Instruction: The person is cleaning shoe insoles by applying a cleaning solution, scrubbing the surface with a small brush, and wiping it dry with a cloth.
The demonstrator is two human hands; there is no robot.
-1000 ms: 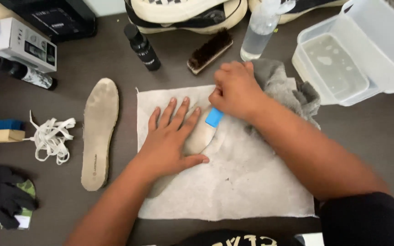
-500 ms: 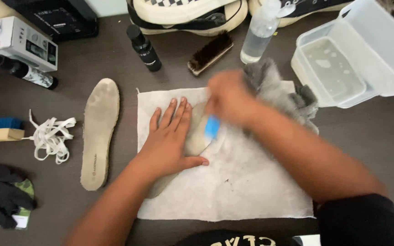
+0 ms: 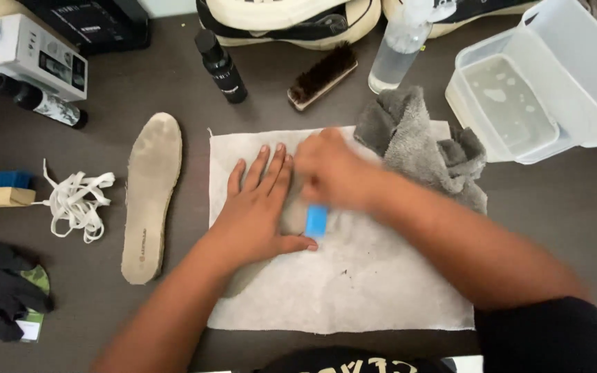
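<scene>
Flat, the left hand [image 3: 257,214] fingers press the insole [image 3: 291,214]; right hand [image 3: 329,173] fingers clench a blue brush [image 3: 316,221].

Left hand [image 3: 257,214] pins an insole [image 3: 291,214] on white cloth [image 3: 354,290]; right hand [image 3: 329,173] grips a blue brush [image 3: 316,221].

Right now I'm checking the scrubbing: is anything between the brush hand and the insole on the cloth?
Nothing visible. The right hand holds the blue brush on the insole, which the left hand presses flat on the white cloth.

A dark brown tabletop [image 3: 554,200] fills the view under soft, even light, a pale wall strip beyond
</scene>
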